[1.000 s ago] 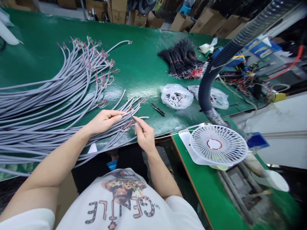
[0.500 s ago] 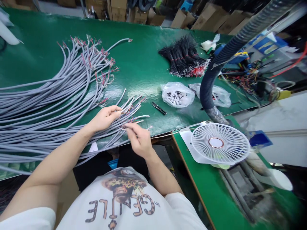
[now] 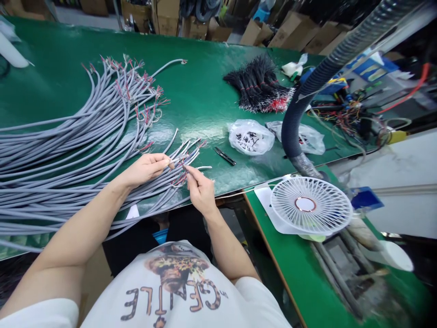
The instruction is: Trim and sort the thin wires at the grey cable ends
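Observation:
Grey cables [image 3: 102,193] run in from the left across the green bench, their ends stripped to thin coloured wires. Pinched in my left hand [image 3: 148,168] is the end of one grey cable. My right hand [image 3: 201,187] is closed just to its right, thumb and forefinger on the thin wires [image 3: 182,165] at that cable's end; how many it grips is too small to tell. Beneath and around both hands lie other stripped ends. Black snips [image 3: 225,156] rest on the bench beyond my right hand.
Behind lies a second grey cable bundle [image 3: 102,109]. Black wire bundles [image 3: 257,82] and a plastic bag of small parts [image 3: 251,136] sit further right. A flexible duct [image 3: 292,123] comes down beside a white fan [image 3: 310,205] on the side table.
My right hand has moved up and slightly right, its fingertips now close to my left fingertips at the wires. My left hand stays nearly in place, still holding the cable.

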The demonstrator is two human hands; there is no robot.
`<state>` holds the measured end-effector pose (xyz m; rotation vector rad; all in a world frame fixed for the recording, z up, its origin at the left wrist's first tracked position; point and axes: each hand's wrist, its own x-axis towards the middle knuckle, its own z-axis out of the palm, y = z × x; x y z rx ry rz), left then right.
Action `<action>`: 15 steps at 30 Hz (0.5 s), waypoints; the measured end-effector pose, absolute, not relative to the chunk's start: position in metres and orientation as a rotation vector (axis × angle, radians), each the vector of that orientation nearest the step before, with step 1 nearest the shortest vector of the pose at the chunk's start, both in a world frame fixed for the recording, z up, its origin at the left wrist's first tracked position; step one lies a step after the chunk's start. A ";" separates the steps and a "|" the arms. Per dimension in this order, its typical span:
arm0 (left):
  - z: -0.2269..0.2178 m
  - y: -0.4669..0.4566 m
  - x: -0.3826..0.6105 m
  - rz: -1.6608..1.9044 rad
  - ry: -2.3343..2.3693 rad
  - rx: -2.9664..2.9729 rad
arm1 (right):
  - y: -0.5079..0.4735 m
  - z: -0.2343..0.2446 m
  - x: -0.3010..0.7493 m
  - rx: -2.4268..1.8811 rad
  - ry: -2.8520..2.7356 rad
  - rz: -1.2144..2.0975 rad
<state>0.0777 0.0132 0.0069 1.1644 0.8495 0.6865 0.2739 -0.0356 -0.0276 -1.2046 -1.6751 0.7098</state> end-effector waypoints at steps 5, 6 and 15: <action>0.008 0.013 0.078 0.690 0.835 1.153 | -0.035 -0.032 0.275 -1.146 -1.658 0.721; 0.008 0.013 0.078 0.690 0.837 1.152 | -0.035 -0.033 0.275 -1.144 -1.649 0.725; 0.007 0.014 0.077 0.679 0.865 1.091 | -0.033 -0.032 0.274 -1.110 -1.626 0.744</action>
